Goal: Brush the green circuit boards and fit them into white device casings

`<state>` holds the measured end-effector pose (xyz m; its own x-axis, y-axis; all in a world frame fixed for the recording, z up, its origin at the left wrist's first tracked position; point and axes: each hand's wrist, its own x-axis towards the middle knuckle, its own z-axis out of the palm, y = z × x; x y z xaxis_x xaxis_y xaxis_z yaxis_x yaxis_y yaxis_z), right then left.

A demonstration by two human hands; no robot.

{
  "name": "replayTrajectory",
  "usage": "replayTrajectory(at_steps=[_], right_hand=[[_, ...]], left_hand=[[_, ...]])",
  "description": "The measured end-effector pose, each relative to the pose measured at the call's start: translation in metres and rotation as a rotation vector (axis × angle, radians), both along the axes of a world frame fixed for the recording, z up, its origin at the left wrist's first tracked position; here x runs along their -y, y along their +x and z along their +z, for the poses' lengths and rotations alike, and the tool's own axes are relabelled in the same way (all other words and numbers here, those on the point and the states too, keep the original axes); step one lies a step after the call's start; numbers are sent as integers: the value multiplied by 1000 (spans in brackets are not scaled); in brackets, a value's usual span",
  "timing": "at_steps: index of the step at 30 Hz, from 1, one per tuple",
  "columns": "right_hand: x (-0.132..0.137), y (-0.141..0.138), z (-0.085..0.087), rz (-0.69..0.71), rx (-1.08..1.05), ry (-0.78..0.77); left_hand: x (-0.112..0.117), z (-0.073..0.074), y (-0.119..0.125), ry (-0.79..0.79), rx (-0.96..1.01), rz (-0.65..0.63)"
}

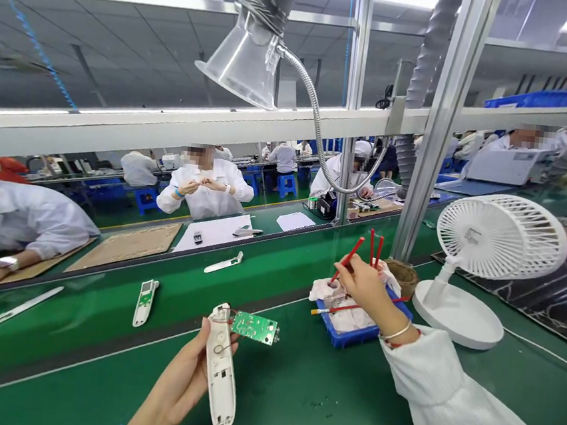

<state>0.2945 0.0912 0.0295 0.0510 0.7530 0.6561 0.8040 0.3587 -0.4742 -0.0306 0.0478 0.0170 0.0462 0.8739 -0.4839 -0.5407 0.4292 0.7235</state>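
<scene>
**Left hand (pixel 180 379) gripping a white casing (pixel 220 373), right hand (pixel 364 286) clutching red sticks (pixel 348 259)**

The casing is sitting left of a blue tray (pixel 352 336), its green board (pixel 255 328) hanging on thin wires (pixel 223 348) that could snap if pulled taut; fingers are hiding the sticks' middles, and the tray's contents are hard to make out.

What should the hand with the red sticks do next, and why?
Probably the right hand should bring one red stick to the green circuit board, because the left hand holds up the white plastic casing with that board out beside it on thin wires.
</scene>
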Motion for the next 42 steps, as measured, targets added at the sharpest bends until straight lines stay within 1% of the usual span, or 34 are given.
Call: replayTrajectory(at_steps=[3, 5, 8, 10, 14, 17, 22, 28, 30, 34, 38, 42], right_hand=[[15, 1, 6, -55, 15, 104], [22, 2, 7, -80, 17, 177], [27, 5, 3, -94, 23, 263], [28, 6, -1, -79, 41, 297], [38, 9, -7, -1, 88, 349], [49, 9, -8, 26, 88, 400], [62, 7, -9, 57, 96, 415], [70, 3, -17, 64, 75, 446], [73, 1, -20, 61, 64, 458], [80, -1, -27, 48, 44, 471], [83, 0, -34, 30, 23, 465], [83, 1, -38, 18, 12, 450]], left_hand=[[13, 13, -1, 18, 56, 42], [19, 21, 1, 54, 69, 59], [28, 28, 6, 130, 82, 35], [33, 31, 12, 153, 108, 8], [40, 36, 22, 82, 155, -23], [44, 41, 30, 33, 186, -7], [50, 42, 39, 23, 235, 8], [57, 39, 41, 69, 298, -86], [60, 41, 42, 60, 292, -111], [66, 47, 46, 17, 271, -106], [68, 50, 47, 46, 241, -143], [68, 50, 46, 70, 220, -161]])
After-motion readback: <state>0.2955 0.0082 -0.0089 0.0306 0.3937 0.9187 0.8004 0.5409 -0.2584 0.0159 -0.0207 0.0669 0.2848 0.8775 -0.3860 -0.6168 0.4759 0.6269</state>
